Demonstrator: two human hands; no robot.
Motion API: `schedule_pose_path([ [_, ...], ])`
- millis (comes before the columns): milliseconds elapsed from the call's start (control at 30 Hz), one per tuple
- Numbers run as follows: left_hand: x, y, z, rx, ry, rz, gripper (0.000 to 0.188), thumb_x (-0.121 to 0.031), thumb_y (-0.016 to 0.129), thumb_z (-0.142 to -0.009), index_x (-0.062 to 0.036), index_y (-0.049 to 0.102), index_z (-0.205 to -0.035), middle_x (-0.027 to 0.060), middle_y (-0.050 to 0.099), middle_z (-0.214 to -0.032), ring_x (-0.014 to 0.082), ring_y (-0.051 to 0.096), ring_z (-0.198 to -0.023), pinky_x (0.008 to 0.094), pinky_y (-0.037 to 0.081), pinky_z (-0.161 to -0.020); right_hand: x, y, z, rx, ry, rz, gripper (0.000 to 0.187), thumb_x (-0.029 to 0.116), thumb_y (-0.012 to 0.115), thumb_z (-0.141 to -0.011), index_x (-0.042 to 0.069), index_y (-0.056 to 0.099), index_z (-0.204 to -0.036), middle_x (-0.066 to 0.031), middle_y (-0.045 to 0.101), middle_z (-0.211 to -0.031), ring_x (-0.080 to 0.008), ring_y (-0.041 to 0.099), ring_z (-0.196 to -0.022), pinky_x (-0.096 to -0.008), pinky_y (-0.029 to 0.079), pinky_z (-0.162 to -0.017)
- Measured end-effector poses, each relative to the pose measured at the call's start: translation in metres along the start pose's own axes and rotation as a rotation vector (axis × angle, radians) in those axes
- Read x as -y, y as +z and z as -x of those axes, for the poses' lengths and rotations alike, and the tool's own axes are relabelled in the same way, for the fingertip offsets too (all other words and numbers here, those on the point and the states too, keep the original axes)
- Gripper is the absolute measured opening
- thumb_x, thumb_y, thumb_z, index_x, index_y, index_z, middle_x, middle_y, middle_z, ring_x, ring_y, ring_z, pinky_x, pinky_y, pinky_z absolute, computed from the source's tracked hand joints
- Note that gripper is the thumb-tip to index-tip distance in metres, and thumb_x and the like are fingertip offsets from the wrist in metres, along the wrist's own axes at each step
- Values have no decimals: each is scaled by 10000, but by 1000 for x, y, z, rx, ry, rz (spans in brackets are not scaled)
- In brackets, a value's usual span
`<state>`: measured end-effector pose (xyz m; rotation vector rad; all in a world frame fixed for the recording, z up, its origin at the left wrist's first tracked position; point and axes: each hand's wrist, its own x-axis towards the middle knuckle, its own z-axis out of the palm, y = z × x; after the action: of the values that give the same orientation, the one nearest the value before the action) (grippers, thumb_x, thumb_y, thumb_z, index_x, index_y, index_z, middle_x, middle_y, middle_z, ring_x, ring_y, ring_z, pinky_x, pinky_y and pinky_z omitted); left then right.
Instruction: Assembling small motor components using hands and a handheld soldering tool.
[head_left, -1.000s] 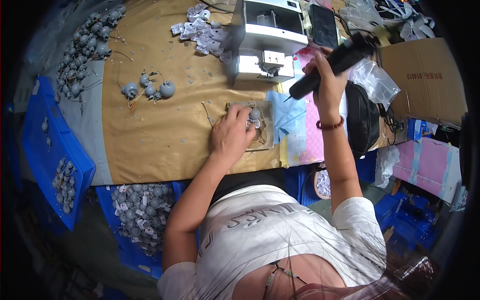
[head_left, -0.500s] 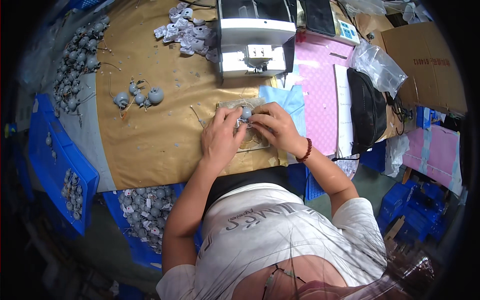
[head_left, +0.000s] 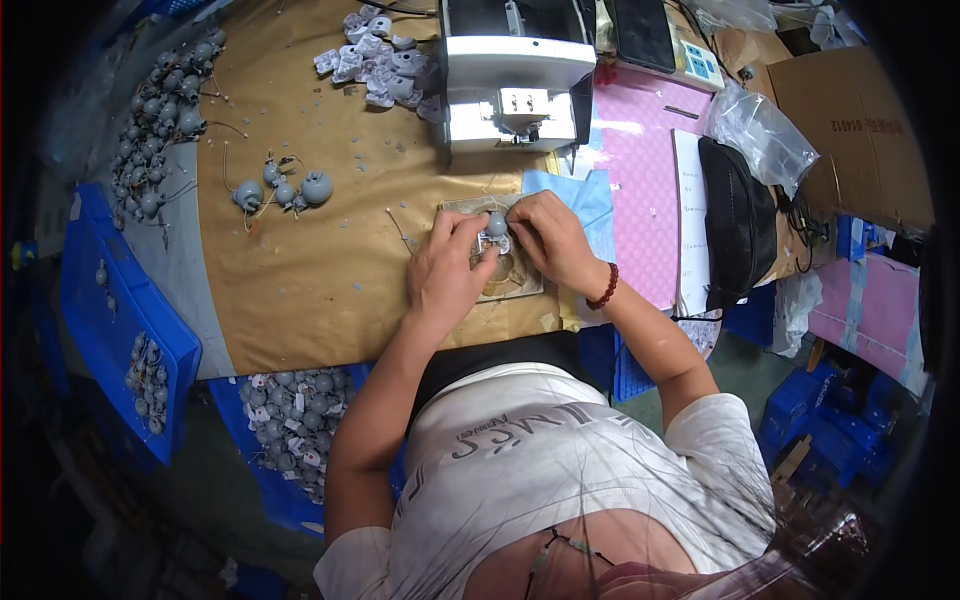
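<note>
A grey ball-shaped part [head_left: 496, 224] with a small white-and-metal piece below it sits between my hands, over a small clear plate [head_left: 528, 284] on the table. My left hand [head_left: 447, 265] closes on it from the left, index finger and thumb at the ball and the piece under it. My right hand [head_left: 556, 240] is at the ball's upper right, fingers bent and pinched together; whatever lies between their tips is too small to make out. A thin pale wire runs near the top of the ball.
Several grey balls with wires [head_left: 284, 191] lie to the left, and a larger heap [head_left: 155, 125] beyond them. White plastic shells [head_left: 385, 65] lie by a white-and-black machine [head_left: 517, 100]. A blue cloth [head_left: 570, 200] and black pouch [head_left: 738, 220] are on the right; a blue tray [head_left: 135, 330] stands left.
My right hand has moved up a little, its fingers shifting from in front of the small piece to the ball's upper right. The left hand keeps its hold.
</note>
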<state>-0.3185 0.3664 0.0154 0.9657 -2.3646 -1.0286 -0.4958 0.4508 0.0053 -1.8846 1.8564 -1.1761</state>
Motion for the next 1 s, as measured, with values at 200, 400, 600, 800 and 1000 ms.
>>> schedule_pose_path([
  [200, 0, -1, 1, 6, 2, 16, 369, -132, 763, -802, -92, 661, -1154, 66, 599, -1060, 253, 656, -826, 351, 536, -703, 4, -16, 1, 139, -79, -113, 231, -44, 717, -812, 17, 645, -1023, -118, 625, -978, -276, 629, -921, -346, 523, -777],
  [400, -1, -2, 0, -13, 42, 27, 349, -121, 767, -792, -86, 660, -1123, 75, 626, -1052, 264, 657, -838, 361, 537, -709, 0, -5, -2, -56, 434, -317, 181, 16, 679, -887, 18, 678, -1068, -132, 647, -964, -270, 636, -849, -323, 518, -757],
  [600, -1, 1, 2, -88, 145, 34, 308, -98, 769, -778, -70, 655, -1063, 85, 667, -987, 292, 653, -840, 376, 533, -721, 5, -10, -30, 140, 171, -290, 128, 57, 672, -895, -16, 698, -996, -151, 683, -927, -291, 647, -832, -348, 519, -745],
  [800, -1, 0, 3, -69, 125, 28, 328, -89, 768, -774, -70, 659, -1083, 86, 673, -991, 277, 651, -820, 369, 529, -714, 1, -6, -27, 177, 367, -456, 131, 97, 667, -938, -18, 686, -997, -58, 674, -878, -129, 599, -773, -281, 497, -700],
  [1000, -1, 1, 3, -80, 122, 29, 343, -88, 767, -776, -72, 662, -1102, 84, 672, -986, 273, 645, -803, 363, 523, -695, 10, 3, -27, 76, 552, -453, 157, 146, 643, -981, -10, 648, -968, 20, 620, -787, -43, 506, -711, -226, 445, -635],
])
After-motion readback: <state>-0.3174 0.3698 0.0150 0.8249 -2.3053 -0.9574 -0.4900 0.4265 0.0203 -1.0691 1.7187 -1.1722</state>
